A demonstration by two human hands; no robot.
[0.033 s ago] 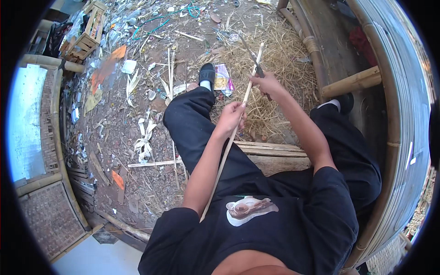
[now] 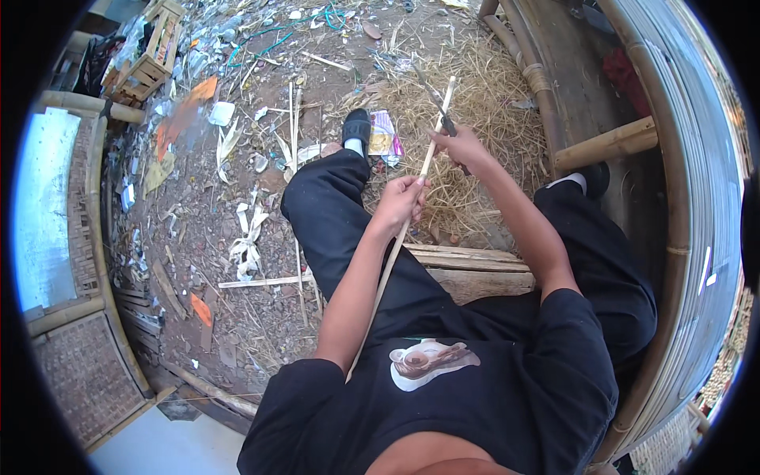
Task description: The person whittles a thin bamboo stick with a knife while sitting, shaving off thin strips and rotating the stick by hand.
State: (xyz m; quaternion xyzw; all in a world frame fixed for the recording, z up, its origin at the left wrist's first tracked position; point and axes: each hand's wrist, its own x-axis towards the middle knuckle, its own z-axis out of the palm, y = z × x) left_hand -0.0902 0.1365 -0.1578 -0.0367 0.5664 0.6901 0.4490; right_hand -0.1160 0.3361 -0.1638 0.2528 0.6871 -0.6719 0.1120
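Observation:
A long, pale bamboo strip [image 2: 385, 281] runs slantwise from beside my left upper arm, over my thigh, to a tip beyond both hands. My left hand [image 2: 400, 204] is closed around its middle, thumb on top. Farther along, my right hand [image 2: 463, 148] grips a knife [image 2: 435, 96] with a long dark blade pointing away from me. The blade crosses the strip near its far end, and my right thumb lies against the strip there. Most of the knife's handle is hidden in my right palm.
Straw-like shavings [image 2: 483, 186] cover the ground below my right hand. Wooden planks [image 2: 475, 279] lie between my legs. A bamboo post [image 2: 669, 198] and rail stand at my right. Loose strips [image 2: 294, 131] and litter are scattered at left, with a slatted wooden crate [image 2: 161, 47] at far left.
Hardly anything differs. The knife blade sits at a very slightly different angle across the bamboo strip, and both hands keep their places.

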